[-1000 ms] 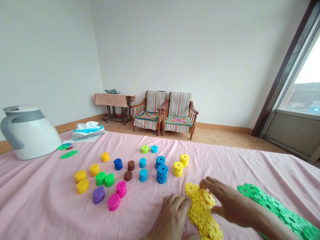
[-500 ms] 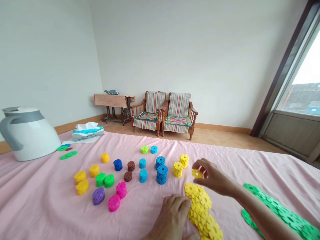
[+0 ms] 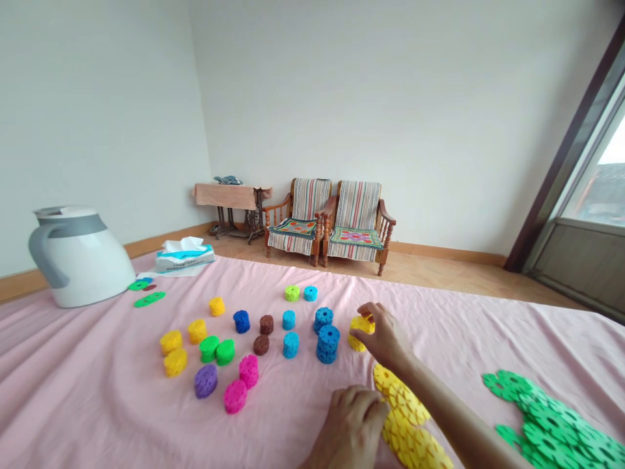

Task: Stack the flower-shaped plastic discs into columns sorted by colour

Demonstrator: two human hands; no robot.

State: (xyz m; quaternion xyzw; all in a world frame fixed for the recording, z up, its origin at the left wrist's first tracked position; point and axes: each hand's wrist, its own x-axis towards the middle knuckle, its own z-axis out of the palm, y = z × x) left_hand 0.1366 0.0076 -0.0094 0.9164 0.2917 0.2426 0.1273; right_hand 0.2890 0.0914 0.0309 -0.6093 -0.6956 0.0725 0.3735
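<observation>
My right hand (image 3: 385,333) is at the stack of yellow notched discs (image 3: 359,343), thumb and fingers pinching a yellow disc (image 3: 362,324) on its top. The hand partly hides the stack and whatever stands behind it. Closer to me, my left hand (image 3: 352,413) rests with curled fingers against the left edge of a spread pile of yellow discs (image 3: 407,417). Its fingertips are turned away, so what they grip cannot be seen. Just left of the yellow stack stand two blue disc stacks, the nearer one (image 3: 327,345) being taller.
Several small stacks stand on the pink cloth (image 3: 131,404), among them purple (image 3: 206,381), magenta (image 3: 236,396) and brown (image 3: 261,344). Loose green discs (image 3: 556,417) spread at the right. A white jug (image 3: 92,267) and a tissue box (image 3: 185,256) stand at the left back.
My right hand has moved left with the yellow disc, from beside the yellow stacks onto one. My left hand stays by the yellow pile. The view has shifted slightly rightward.
</observation>
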